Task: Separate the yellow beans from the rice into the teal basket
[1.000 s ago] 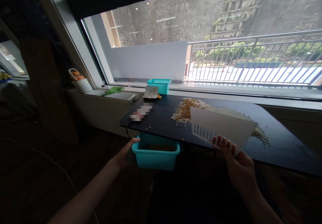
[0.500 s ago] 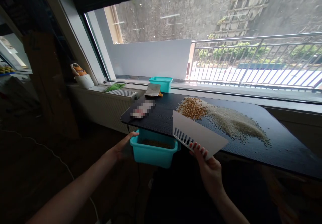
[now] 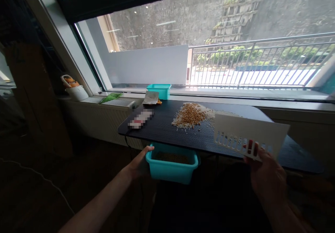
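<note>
My left hand [image 3: 141, 161] grips the left rim of a turquoise plastic bin [image 3: 170, 172], held just below the table's front edge. Small brownish grains [image 3: 172, 157] cover the bin's bottom. In my right hand [image 3: 267, 166] is a flat white slotted scraper [image 3: 253, 130], raised in front of the table's right part. Its slots run along the lower edge, and my fingers pinch it there. On the dark table [image 3: 167, 133] lies a heap of yellow-brown beans [image 3: 192, 114] mixed with white rice-like grains [image 3: 209, 116]. The scraper hides much of the pale grain pile.
A second turquoise bin [image 3: 163, 92] stands at the table's back left, beside a paper-like packet [image 3: 151, 97]. A blurred-out flat object [image 3: 141, 118] lies at the left. Behind are a radiator [image 3: 104, 123], a green cloth [image 3: 111, 97], a white basket [image 3: 77, 92] and the window.
My right hand has swung the scraper to the right, now over the pale grain pile. The held bin sits further right and slightly lower in view. My view has turned somewhat.
</note>
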Available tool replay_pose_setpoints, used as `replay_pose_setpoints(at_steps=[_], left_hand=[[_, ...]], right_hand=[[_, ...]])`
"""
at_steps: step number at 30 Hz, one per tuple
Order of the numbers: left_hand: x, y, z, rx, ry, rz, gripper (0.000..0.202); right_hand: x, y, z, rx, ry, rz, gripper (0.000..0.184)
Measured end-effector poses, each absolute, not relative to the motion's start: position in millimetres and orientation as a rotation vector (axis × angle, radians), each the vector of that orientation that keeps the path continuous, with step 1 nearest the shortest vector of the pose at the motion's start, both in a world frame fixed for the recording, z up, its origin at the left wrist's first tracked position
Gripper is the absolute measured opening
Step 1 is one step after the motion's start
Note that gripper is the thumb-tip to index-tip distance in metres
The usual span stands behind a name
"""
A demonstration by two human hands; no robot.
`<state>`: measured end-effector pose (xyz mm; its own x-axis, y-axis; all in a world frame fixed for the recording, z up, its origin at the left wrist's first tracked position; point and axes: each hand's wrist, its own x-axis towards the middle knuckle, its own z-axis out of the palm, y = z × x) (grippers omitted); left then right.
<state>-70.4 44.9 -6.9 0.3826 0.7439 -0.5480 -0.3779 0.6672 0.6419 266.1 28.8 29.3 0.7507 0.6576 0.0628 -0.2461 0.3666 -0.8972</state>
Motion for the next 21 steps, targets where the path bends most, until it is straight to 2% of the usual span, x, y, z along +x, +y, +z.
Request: replay_pose_setpoints(at_steps=[2,5,11,15,21], left_hand=[[-48.2,42.6,-7.4,0.435,0.899,0.729,0.041],[-17.0,40.5,-13.5,0.413,0.883,0.735,0.046],[11.1,38.3,-45.1,0.414,0.984,0.798,0.048],[9.1,36.5,-59.2,0.449,1.001,0.827,0.049],[4.4,34.6,-59.9,0.457,1.040,0.812,0.052]], right_hand=[[276.1,30.6,37.2,-1.029,-0.455,0.545,0.010],[281.5,36.1,39.5,-1.040,-0.613,0.506,0.020],[274.3,63.7,20.1,-1.076,-0.757,0.664,0.034],[270.9,82.5,15.2,-1.106,-0.872,0.675,0.034],[266.7,87.7,22.4,-1.216,-1.268,0.504,0.029]])
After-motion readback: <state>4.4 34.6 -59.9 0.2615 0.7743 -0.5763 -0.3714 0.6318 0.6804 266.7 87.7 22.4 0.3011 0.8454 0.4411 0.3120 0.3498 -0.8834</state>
